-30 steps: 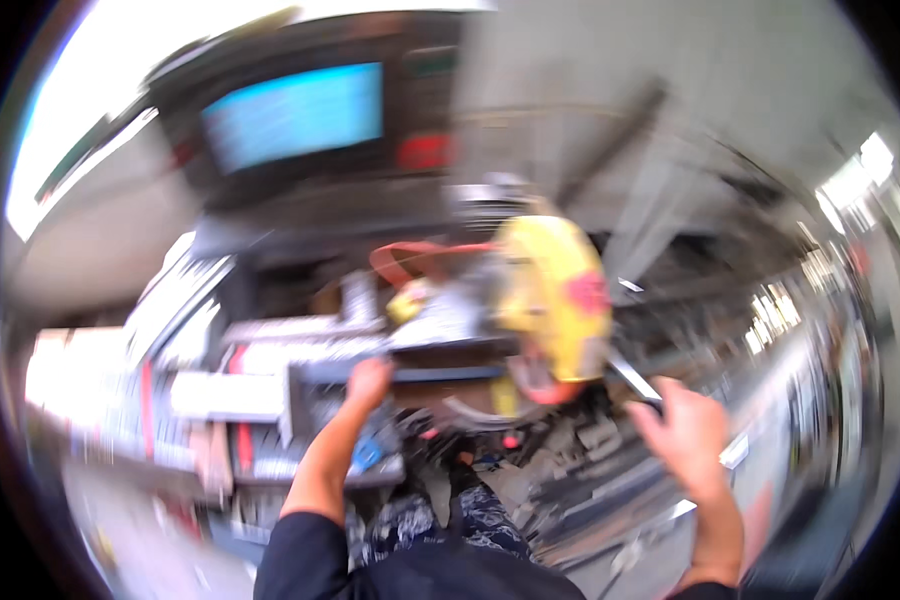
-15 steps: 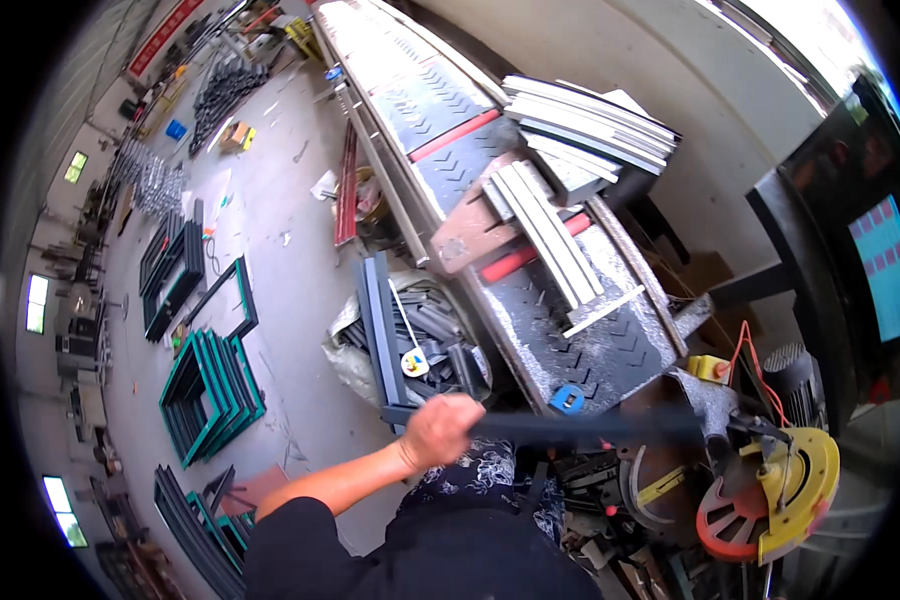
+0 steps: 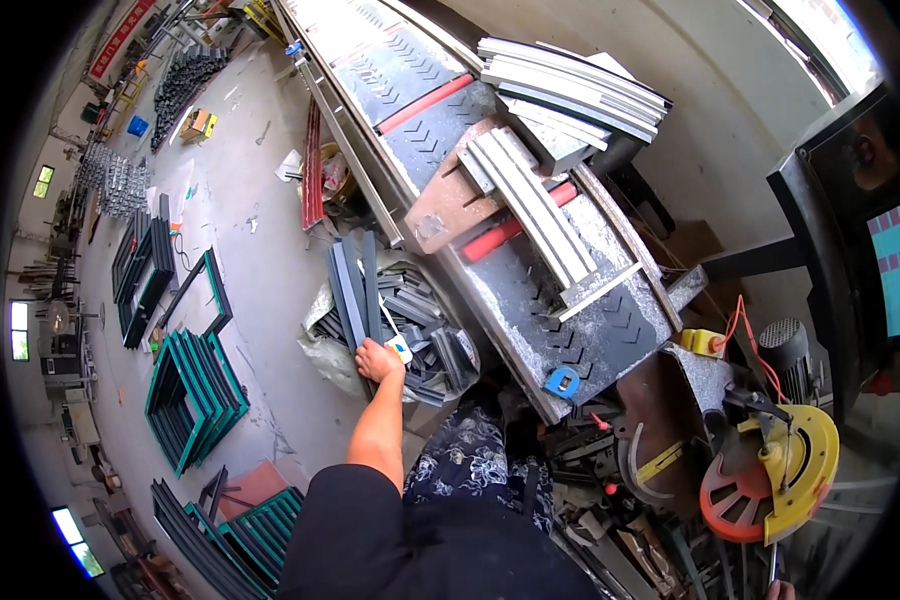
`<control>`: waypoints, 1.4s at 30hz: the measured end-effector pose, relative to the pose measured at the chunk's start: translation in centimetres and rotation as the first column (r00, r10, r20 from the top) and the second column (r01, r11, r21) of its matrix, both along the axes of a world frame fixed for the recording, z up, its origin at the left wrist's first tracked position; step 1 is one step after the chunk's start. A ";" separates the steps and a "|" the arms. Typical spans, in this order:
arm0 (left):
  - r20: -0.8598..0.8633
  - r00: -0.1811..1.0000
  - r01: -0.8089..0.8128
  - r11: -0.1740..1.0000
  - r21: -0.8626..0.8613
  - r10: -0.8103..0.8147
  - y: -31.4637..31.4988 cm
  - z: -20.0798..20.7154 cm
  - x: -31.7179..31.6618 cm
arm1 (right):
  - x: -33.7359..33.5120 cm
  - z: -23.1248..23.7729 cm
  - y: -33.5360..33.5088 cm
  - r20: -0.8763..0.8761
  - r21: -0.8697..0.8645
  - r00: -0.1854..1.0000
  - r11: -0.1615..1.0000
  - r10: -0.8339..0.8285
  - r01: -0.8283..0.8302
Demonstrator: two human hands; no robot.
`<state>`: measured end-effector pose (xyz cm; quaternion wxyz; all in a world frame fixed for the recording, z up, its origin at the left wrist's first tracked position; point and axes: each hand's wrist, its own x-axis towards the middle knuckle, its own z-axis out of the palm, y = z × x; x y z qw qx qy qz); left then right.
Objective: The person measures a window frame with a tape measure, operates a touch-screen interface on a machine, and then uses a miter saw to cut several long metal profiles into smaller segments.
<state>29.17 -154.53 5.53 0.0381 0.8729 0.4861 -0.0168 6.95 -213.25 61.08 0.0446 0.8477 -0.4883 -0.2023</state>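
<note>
My left hand (image 3: 380, 362) is closed around the lower end of a dark grey metal profile bar (image 3: 371, 290). That bar lies beside other grey bars (image 3: 345, 295) on a pale sack (image 3: 335, 358) full of short grey offcuts (image 3: 420, 318). Next to my fingers is a white and yellow tape measure (image 3: 399, 347), partly covered by them. At the bottom right edge, only the fingertips of my right hand (image 3: 781, 591) show, closed on the thin metal handle (image 3: 773, 562) below the yellow and red guard (image 3: 800, 480) of a cutting saw.
A long conveyor-like bench (image 3: 440, 150) runs away ahead, bearing white profiles (image 3: 535, 205) and a blue tape measure (image 3: 563, 381). Green and black frames (image 3: 195, 390) stand on the floor at left. A dark monitor (image 3: 850, 230) is at right; scrap lies under the saw.
My left hand has swung the dark bar from across my body onto the sack beside the other bars. The fingertips of my right hand have come into view by the saw handle.
</note>
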 end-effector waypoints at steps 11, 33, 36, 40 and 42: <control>-0.088 0.996 0.001 0.995 -0.102 -0.010 0.7 2.6 1.1 | -3.7 -0.3 -3.7 0.392 0.385 0.887 0.919 -0.245 0.084; 0.371 0.239 0.959 0.160 -0.232 -0.897 -23.6 11.9 -13.2 | -8.1 -55.3 -20.2 0.264 0.036 0.954 0.987 0.143 -0.157; 0.368 0.281 0.952 0.209 -0.224 -0.887 -22.4 11.0 -14.6 | -6.9 -56.6 -18.8 0.177 0.034 0.956 0.969 0.235 -0.245; 0.367 0.424 0.900 0.344 -0.267 -0.828 -20.8 10.1 -18.2 | -5.7 -55.6 -17.8 0.061 0.004 0.917 0.919 0.394 -0.395; 0.408 0.425 0.903 0.350 -0.248 -0.808 -20.4 9.4 -17.4 | -7.0 -54.1 -17.2 -0.016 -0.033 0.907 0.906 0.421 -0.422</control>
